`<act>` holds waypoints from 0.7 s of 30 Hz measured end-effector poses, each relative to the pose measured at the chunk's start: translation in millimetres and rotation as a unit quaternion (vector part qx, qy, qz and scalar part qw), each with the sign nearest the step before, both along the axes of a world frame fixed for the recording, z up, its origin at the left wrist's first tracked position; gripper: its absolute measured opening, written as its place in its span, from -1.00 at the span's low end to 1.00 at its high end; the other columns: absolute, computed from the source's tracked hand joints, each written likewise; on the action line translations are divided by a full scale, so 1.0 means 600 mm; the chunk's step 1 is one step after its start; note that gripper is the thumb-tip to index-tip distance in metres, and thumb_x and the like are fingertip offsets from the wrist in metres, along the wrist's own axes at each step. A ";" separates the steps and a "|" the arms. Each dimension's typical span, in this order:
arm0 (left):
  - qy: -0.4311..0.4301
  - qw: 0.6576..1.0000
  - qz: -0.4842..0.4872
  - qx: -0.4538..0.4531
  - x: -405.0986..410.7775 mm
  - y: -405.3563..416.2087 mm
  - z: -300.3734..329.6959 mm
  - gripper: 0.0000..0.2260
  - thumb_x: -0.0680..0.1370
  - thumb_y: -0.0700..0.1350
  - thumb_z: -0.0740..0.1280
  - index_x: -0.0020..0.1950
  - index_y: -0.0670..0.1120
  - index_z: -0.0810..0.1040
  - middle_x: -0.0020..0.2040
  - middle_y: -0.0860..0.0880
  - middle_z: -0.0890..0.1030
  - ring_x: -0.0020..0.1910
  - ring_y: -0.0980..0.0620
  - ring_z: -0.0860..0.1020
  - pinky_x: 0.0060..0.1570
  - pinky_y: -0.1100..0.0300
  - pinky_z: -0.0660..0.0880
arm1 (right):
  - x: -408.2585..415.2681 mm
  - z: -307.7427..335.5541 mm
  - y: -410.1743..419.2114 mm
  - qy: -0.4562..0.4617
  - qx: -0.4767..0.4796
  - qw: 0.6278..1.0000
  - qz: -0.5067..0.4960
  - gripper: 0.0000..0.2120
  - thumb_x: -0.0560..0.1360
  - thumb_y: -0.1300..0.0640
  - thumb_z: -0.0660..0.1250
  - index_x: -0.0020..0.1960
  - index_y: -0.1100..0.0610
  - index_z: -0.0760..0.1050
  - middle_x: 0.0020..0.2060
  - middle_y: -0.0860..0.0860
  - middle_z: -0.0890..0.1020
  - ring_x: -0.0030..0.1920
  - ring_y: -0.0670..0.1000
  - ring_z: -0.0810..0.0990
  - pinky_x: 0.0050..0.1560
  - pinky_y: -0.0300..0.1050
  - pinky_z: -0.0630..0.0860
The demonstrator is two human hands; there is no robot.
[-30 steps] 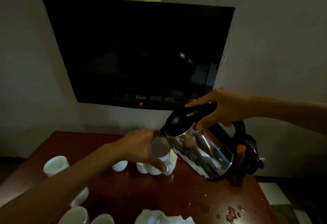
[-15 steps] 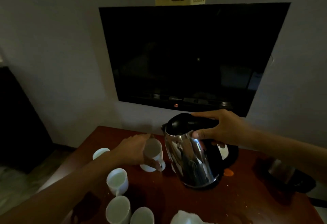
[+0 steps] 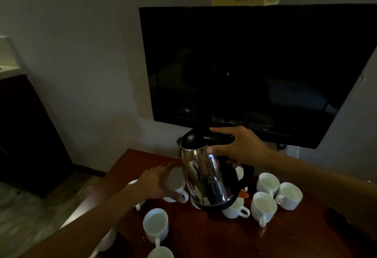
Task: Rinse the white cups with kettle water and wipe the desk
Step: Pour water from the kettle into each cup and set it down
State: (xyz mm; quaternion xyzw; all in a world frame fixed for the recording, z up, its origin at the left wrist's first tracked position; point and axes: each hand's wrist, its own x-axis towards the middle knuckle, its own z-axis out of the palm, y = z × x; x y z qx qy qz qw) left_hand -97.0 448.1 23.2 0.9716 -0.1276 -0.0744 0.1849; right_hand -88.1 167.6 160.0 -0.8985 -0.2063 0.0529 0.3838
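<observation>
My right hand [image 3: 238, 145] grips the black lid and handle of a shiny steel kettle [image 3: 204, 182], held upright just above the dark red desk [image 3: 204, 237]. My left hand [image 3: 157, 182] holds a white cup [image 3: 175, 182] beside the kettle's left side, its mouth tipped toward me. Several more white cups stand around: three to the right [image 3: 267, 182] [image 3: 288, 194] [image 3: 263, 206], one under the kettle's front [image 3: 235, 209], and others at the near left [image 3: 156, 225].
A black wall-mounted TV [image 3: 255, 70] hangs right above the kettle. A dark cabinet [image 3: 26, 131] stands at the left, with tiled floor [image 3: 30, 217] beside the desk. A dark object [image 3: 342, 223] lies at the desk's right edge.
The kettle has gone from tilted toward the held cup to upright. The view has swung left, bringing the cups on the right into sight. My left hand still holds its cup.
</observation>
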 end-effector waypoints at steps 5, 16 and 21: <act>0.042 0.998 0.032 0.039 0.047 0.022 -0.052 0.07 0.27 0.40 0.52 0.61 0.00 0.11 0.55 0.01 0.29 0.47 -0.03 0.34 0.38 0.01 0.36 | 0.064 -0.006 0.049 -0.015 0.028 0.999 -0.007 -0.27 0.42 -0.10 0.52 0.52 -0.05 0.36 -0.38 -0.03 0.69 -0.42 0.01 0.67 -0.35 -0.24 0.60; 0.093 0.996 -0.010 -0.011 0.122 0.064 -0.155 0.08 0.17 0.50 0.45 0.57 0.17 0.09 0.50 0.11 0.33 0.40 0.04 0.39 0.35 -0.09 0.39 | 0.159 -0.035 0.148 -0.006 0.055 0.998 -0.007 -0.26 0.40 -0.07 0.55 0.52 -0.04 0.37 -0.26 -0.05 0.69 -0.38 0.00 0.67 -0.41 -0.24 0.57; 0.098 0.995 -0.025 -0.021 0.140 0.065 -0.192 0.11 0.17 0.48 0.46 0.59 0.13 0.09 0.51 0.09 0.30 0.39 0.03 0.40 0.30 0.02 0.42 | 0.190 -0.061 0.182 0.000 0.086 0.996 -0.022 -0.24 0.37 -0.09 0.57 0.51 -0.04 0.38 -0.30 -0.11 0.67 -0.38 -0.01 0.67 -0.38 -0.18 0.61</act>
